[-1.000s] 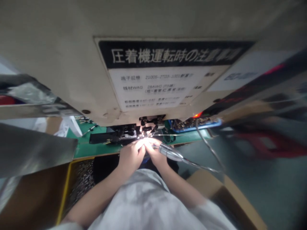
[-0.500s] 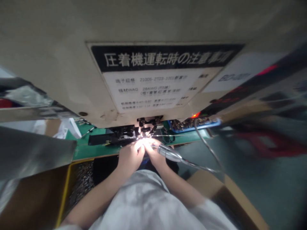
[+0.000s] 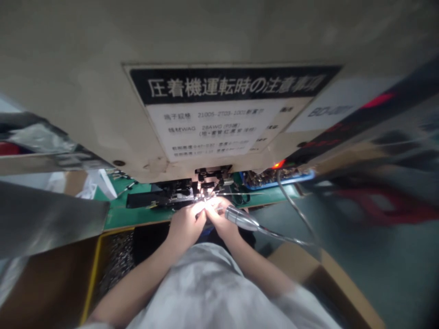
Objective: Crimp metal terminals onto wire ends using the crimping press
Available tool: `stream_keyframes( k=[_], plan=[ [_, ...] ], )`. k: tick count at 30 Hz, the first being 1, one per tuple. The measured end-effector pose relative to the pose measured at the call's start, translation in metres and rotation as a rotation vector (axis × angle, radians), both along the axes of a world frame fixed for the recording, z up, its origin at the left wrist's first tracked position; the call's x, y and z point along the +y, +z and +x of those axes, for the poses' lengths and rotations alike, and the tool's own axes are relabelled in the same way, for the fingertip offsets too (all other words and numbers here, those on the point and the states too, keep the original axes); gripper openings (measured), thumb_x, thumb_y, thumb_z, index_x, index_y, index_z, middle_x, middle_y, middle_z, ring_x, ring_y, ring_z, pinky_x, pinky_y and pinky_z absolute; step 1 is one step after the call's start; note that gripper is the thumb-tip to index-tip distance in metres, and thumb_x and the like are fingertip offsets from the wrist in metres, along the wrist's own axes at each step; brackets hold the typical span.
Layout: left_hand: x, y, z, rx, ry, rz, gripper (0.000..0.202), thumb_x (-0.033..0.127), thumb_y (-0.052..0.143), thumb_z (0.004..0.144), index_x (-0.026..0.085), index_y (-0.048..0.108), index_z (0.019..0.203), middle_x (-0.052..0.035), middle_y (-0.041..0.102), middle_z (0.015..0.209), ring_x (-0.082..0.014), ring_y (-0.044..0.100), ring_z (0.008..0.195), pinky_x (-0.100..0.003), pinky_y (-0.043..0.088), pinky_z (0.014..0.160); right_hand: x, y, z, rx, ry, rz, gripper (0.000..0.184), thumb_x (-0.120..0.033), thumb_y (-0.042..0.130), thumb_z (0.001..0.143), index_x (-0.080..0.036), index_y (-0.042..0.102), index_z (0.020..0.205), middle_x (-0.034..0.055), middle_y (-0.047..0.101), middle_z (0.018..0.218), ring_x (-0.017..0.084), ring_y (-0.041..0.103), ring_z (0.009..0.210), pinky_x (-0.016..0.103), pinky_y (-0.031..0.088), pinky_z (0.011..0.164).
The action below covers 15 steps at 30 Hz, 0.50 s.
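Observation:
My left hand (image 3: 185,225) and my right hand (image 3: 221,219) meet fingertip to fingertip under the beige press machine (image 3: 103,100), at its dark crimping die (image 3: 206,180). Both pinch something tiny in the glare of the small lamp; I cannot make out what it is. A metal lamp head (image 3: 240,218) on a flexible grey stalk lies against the right hand and lights the spot. A black label with white Japanese writing (image 3: 233,86) is on the machine front.
A green mat (image 3: 137,214) covers the bench edge. A blue tray of small metal parts (image 3: 277,177) stands right of the die. A yellow-rimmed bin of tiny parts (image 3: 113,260) sits lower left, a cardboard box (image 3: 329,274) lower right, a steel plate (image 3: 44,214) at left.
The hands stay pinched together at the die; only the view has shifted slightly.

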<state>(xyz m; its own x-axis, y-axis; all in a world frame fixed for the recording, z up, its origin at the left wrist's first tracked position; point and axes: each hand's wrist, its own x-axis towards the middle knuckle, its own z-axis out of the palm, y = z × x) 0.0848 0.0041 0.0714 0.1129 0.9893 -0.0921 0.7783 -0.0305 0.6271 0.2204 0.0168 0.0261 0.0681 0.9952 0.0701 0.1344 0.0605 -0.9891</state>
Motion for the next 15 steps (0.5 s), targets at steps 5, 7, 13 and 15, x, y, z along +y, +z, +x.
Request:
stream_keyframes(
  k=[5,7,13,15],
  plan=[
    [0.0002,-0.0008,0.0009,0.0,0.02,-0.007,0.029,0.023,0.05,0.09,0.024,0.072,0.108,-0.0056,0.075,0.104,-0.0212,0.069,0.099,-0.03,0.052,0.087,0.0007,-0.0047,0.0005,-0.021,0.015,0.018,0.013,-0.028,0.069,0.078,-0.019,0.073,0.084,0.0039,0.072,0.078,0.019,0.068,0.071,0.032,0.057,0.071],
    [0.0,-0.0013,0.0006,0.003,0.019,0.011,0.03,0.022,0.05,0.089,0.023,0.072,0.11,-0.0057,0.075,0.106,-0.0218,0.069,0.1,-0.031,0.052,0.087,0.001,-0.0059,0.0011,-0.034,0.021,0.028,0.014,-0.028,0.069,0.078,-0.019,0.074,0.087,0.0042,0.074,0.081,0.02,0.069,0.073,0.034,0.058,0.074],
    [-0.0001,-0.0038,-0.0005,0.042,0.024,0.042,0.031,0.02,0.051,0.088,0.02,0.072,0.11,-0.0063,0.074,0.109,-0.0238,0.07,0.099,-0.033,0.053,0.088,0.0021,-0.0051,0.0008,-0.048,0.002,0.037,0.019,-0.032,0.072,0.077,-0.019,0.076,0.09,0.0045,0.075,0.082,0.02,0.069,0.071,0.033,0.058,0.073],
    [0.0005,-0.0047,-0.0003,0.05,0.03,0.051,0.031,0.02,0.051,0.087,0.02,0.072,0.11,-0.0067,0.074,0.109,-0.0238,0.07,0.099,-0.033,0.053,0.087,0.0027,-0.0033,0.0004,-0.075,0.002,0.038,0.019,-0.033,0.071,0.077,-0.019,0.076,0.09,0.0047,0.075,0.082,0.02,0.07,0.072,0.034,0.058,0.074]
  ],
)
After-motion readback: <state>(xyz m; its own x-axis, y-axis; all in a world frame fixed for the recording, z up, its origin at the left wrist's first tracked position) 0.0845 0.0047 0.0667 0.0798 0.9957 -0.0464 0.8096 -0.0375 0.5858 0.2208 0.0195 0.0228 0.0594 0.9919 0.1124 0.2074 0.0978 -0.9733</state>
